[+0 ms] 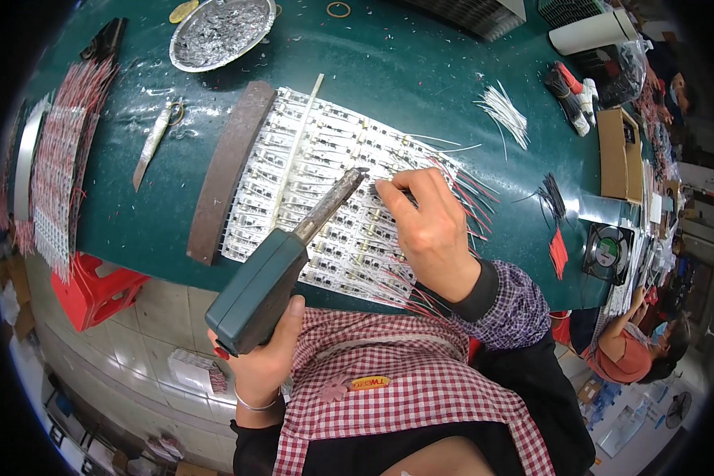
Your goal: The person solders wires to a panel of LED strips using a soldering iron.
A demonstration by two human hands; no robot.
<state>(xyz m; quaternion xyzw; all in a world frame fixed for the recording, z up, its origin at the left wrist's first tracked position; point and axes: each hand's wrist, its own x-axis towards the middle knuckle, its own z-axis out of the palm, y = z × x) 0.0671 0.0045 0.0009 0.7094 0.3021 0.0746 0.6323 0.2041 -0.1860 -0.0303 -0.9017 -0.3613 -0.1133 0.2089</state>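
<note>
My left hand (263,358) is wrapped round the dark green handle of a soldering gun (260,290). Its metal barrel slants up to the right, and the tip reaches over a white panel of small circuit boards (337,247). Close beside that tip, my right hand (430,226) is closed in a pinch above the boards; what its fingertips hold is too small to make out. Red and white wires (472,194) stick out from the panel's right side. A pale thin strip (297,151) lies across the boards, and a brown bar (232,170) runs along their left edge.
On the green table stand a foil-like bowl of metallic scraps (220,33) and a wrapped blade (153,144). White wires (504,115), black wires (551,198), a cardboard box (619,155) and a small fan (608,252) lie rightward. Wired panels (62,170) lie left; a co-worker (635,349) sits right.
</note>
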